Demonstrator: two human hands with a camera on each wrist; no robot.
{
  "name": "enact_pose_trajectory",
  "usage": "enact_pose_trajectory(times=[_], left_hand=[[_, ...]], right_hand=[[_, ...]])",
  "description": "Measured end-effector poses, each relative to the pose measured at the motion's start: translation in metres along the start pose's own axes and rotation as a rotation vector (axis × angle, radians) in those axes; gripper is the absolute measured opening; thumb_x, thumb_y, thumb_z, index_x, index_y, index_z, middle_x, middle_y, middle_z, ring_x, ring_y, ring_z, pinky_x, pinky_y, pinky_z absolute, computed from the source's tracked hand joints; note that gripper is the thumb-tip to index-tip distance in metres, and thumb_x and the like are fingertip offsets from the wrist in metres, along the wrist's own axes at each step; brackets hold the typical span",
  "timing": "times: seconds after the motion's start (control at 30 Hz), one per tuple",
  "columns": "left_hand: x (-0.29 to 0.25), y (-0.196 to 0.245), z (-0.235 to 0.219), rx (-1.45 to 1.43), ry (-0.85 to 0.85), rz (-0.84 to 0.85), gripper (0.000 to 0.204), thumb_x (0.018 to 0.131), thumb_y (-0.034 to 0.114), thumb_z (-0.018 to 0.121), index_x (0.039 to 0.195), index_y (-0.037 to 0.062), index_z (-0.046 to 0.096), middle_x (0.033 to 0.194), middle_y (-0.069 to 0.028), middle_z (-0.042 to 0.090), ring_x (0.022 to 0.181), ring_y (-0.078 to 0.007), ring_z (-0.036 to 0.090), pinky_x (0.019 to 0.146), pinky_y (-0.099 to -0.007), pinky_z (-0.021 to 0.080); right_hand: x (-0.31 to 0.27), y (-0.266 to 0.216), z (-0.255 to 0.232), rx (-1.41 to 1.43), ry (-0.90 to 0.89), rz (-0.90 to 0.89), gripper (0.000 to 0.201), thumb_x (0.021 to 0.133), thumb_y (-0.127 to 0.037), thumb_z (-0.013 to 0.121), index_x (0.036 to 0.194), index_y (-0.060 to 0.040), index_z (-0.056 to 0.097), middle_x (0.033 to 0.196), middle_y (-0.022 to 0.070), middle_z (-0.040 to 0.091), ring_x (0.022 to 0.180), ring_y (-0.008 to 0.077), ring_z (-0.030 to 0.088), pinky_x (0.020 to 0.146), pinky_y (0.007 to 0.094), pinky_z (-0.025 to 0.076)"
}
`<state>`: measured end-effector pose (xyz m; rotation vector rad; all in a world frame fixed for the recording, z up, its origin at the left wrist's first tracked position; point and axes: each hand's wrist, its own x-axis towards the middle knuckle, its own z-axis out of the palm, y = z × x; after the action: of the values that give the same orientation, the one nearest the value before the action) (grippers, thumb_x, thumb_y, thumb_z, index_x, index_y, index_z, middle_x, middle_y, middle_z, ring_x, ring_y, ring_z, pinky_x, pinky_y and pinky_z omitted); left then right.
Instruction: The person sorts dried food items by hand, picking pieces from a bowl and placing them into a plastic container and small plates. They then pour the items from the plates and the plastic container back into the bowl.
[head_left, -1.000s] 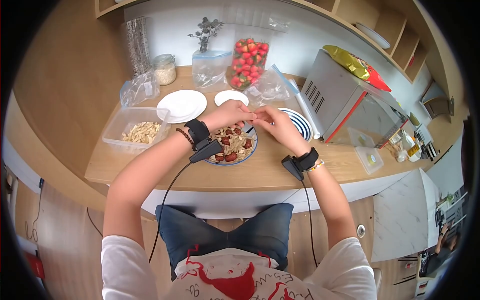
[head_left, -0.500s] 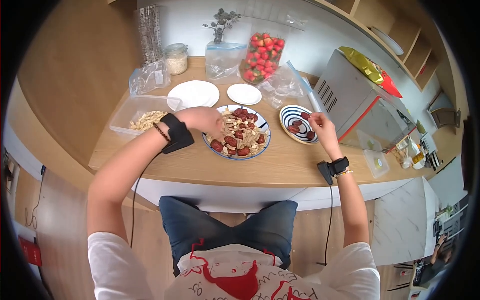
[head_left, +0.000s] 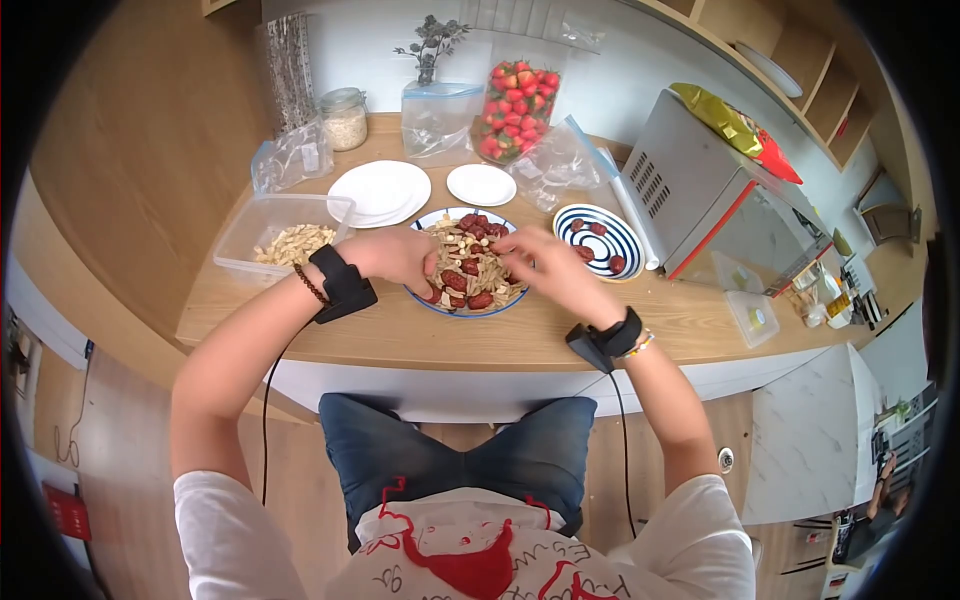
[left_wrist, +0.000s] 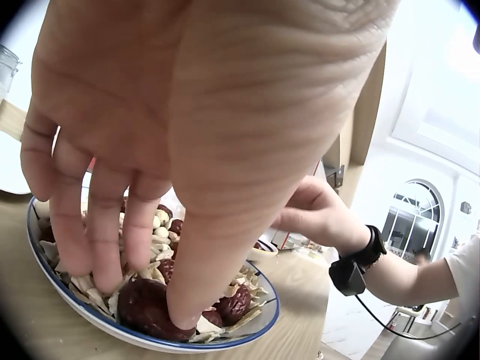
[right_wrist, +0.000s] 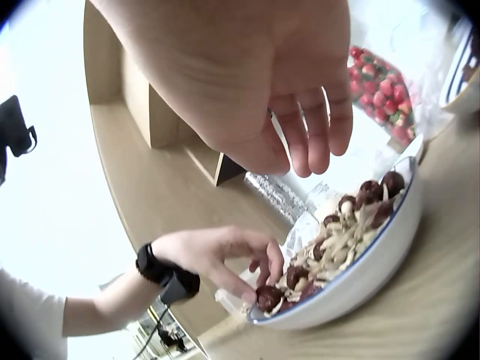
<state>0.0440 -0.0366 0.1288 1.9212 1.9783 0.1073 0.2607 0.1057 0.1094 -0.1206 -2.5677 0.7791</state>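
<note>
A white blue-rimmed bowl (head_left: pixel 470 314) holds pale dried strips, small light round pieces and wrinkled red dates. My left hand (head_left: pixel 395 256) is at the bowl's left side, thumb and fingers pinching a date (left_wrist: pixel 146 307) that lies among the pale pieces near the rim. My right hand (head_left: pixel 555 272) hovers over the bowl's right side. Its fingers (right_wrist: pixel 319 142) are loosely bent, with nothing showing between them and the thumb in the right wrist view. Right of the bowl, a blue-striped plate (head_left: pixel 602 243) carries several dates.
At left stands a clear plastic box (head_left: pixel 232 247) with pale pieces. Behind are white plates (head_left: pixel 380 188), a small white plate (head_left: pixel 482 185), a jar (head_left: pixel 345 118) and a bag of strawberries (head_left: pixel 518 105). A microwave-like appliance (head_left: pixel 690 180) stands at right, a plastic-wrap roll (head_left: pixel 630 215) beside it.
My hands first met above the bowl. They then parted, the left to the bowl's left side, the right to a date at the striped plate. Now the right is back over the bowl.
</note>
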Motion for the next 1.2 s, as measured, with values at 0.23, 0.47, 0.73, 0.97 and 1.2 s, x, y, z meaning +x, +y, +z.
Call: enact_pose_trajectory(times=[0.23,0.47,0.73,0.97,1.2], left_hand=[[-0.002,-0.003,0.006,-0.073,0.006,-0.029,0.033,0.068,0.03,0.075,0.086,0.0067,0.061,0.073,-0.0044,0.062,0.068,-0.017,0.059,0.061,-0.0292,0.045],[-0.007,0.001,0.007,0.011,0.042,0.039,0.031,0.066,0.028,0.076,0.084,0.0083,0.061,0.072,-0.0038,0.06,0.067,-0.017,0.058,0.06,-0.0285,0.045],[-0.006,-0.005,0.006,-0.094,0.023,0.065,0.029,0.068,0.028,0.073,0.08,0.0053,0.06,0.073,-0.0089,0.061,0.068,-0.022,0.058,0.06,-0.0324,0.045],[-0.005,0.008,-0.005,-0.112,0.058,0.05,0.033,0.072,0.033,0.071,0.079,0.0031,0.058,0.07,-0.007,0.058,0.066,-0.0184,0.057,0.06,-0.0299,0.045],[0.053,0.068,-0.029,-0.041,0.186,0.147,0.04,0.073,0.041,0.069,0.077,0.0028,0.058,0.07,-0.0109,0.061,0.064,-0.0229,0.059,0.061,-0.0329,0.047]], right_hand=[[0.013,-0.002,0.054,-0.279,-0.011,-0.279,0.028,0.074,-0.018,0.069,0.098,-0.0055,0.062,0.091,0.0099,0.055,0.088,0.0282,0.056,0.078,0.0372,0.046],[0.018,-0.003,0.067,-0.486,0.039,-0.343,0.024,0.074,-0.018,0.068,0.093,-0.0074,0.06,0.089,0.0088,0.055,0.088,0.0256,0.055,0.075,0.0359,0.044],[-0.004,0.015,0.01,-0.241,0.346,0.013,0.027,0.078,-0.012,0.064,0.102,-0.0032,0.055,0.09,0.0113,0.06,0.084,0.0277,0.059,0.073,0.0374,0.047],[-0.045,0.102,-0.058,-0.27,0.582,0.307,0.02,0.079,-0.007,0.064,0.097,-0.0013,0.056,0.091,0.0136,0.061,0.077,0.0245,0.062,0.069,0.0332,0.049],[-0.057,0.092,-0.065,-0.164,0.601,0.351,0.019,0.082,-0.006,0.061,0.1,-0.0009,0.058,0.094,0.014,0.062,0.075,0.0219,0.063,0.067,0.0319,0.051]])
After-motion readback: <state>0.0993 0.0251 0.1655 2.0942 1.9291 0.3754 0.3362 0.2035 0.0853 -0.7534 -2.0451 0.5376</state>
